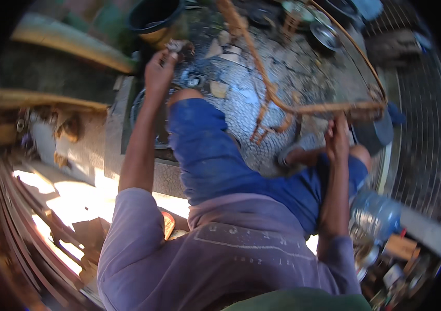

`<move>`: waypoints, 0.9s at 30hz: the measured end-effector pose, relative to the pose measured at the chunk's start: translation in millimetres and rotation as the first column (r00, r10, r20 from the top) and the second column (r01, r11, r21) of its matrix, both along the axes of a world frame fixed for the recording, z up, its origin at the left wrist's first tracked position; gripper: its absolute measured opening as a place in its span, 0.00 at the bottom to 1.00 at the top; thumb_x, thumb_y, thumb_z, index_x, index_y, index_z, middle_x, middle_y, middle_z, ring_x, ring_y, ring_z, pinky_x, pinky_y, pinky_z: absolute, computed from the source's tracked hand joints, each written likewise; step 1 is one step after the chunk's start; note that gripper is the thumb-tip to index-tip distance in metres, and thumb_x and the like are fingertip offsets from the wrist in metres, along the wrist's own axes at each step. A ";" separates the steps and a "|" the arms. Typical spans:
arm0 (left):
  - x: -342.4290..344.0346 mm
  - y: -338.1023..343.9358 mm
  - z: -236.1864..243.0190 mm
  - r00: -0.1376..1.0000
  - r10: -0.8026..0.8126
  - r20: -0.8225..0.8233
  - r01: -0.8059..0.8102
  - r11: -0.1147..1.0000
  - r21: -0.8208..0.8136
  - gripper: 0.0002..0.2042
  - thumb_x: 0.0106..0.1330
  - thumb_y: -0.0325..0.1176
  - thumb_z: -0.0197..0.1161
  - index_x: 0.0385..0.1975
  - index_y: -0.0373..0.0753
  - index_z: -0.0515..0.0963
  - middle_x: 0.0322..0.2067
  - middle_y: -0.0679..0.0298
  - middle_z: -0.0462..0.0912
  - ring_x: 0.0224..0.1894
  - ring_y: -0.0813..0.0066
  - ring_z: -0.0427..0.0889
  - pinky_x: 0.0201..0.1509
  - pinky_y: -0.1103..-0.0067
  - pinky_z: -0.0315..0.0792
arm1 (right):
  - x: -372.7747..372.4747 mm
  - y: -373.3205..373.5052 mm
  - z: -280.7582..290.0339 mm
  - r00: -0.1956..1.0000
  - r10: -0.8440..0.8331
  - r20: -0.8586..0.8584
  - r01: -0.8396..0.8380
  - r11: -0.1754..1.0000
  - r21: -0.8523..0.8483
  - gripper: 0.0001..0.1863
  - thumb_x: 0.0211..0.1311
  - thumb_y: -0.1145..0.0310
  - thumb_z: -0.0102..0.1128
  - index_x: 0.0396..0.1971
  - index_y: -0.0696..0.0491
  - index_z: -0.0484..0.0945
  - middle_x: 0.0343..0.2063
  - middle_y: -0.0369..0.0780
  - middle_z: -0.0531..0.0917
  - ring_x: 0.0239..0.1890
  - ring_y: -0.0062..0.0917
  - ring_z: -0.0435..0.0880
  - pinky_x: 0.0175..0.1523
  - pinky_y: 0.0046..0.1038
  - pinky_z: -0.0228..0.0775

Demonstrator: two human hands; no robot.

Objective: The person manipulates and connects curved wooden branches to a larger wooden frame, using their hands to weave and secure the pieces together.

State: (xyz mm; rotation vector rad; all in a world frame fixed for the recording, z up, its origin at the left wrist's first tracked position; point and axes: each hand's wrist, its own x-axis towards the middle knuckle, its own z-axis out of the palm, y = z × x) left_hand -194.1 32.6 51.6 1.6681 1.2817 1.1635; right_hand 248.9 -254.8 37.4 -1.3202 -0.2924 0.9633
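Right hand (337, 139) clamps the stiff, light cane frame (303, 108) at its rail; left hand (159, 70) pinches something small, unclear.

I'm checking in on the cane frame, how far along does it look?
Done: the rattan frame already has bent curves, joined crosspieces and a long arched rod. In hand: the right hand grips the frame's straight bar, while the left hand reaches out holding a small dark piece I cannot identify. Left: the frame is open, with no weaving or seat visible.
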 end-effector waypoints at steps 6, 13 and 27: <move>131.0 -61.6 101.0 0.935 -0.327 0.135 0.319 0.945 0.077 0.13 0.73 0.32 0.63 0.51 0.31 0.81 0.43 0.63 0.87 0.44 0.80 0.83 0.50 0.80 0.75 | 6.4 27.8 26.5 0.997 0.043 0.068 -0.046 0.998 0.044 0.16 0.74 0.50 0.62 0.38 0.48 0.75 0.25 0.28 0.77 0.19 0.09 0.68 0.22 0.13 0.58; 215.9 -124.1 117.4 0.820 -0.497 -0.286 0.570 0.760 0.313 0.11 0.71 0.29 0.64 0.50 0.35 0.83 0.47 0.57 0.87 0.46 0.67 0.86 0.53 0.74 0.77 | 6.8 54.3 42.0 0.998 0.032 0.047 -0.037 0.995 0.095 0.15 0.73 0.50 0.63 0.35 0.45 0.74 0.23 0.27 0.78 0.18 0.09 0.68 0.23 0.14 0.56; 248.2 -118.1 96.7 0.806 -0.155 -0.571 0.553 0.542 0.633 0.22 0.57 0.19 0.63 0.52 0.47 0.83 0.53 0.61 0.83 0.54 0.57 0.82 0.69 0.53 0.63 | 4.2 60.8 54.4 0.994 -0.076 0.083 0.068 0.994 0.088 0.16 0.71 0.52 0.66 0.41 0.49 0.78 0.24 0.27 0.78 0.17 0.07 0.66 0.21 0.13 0.55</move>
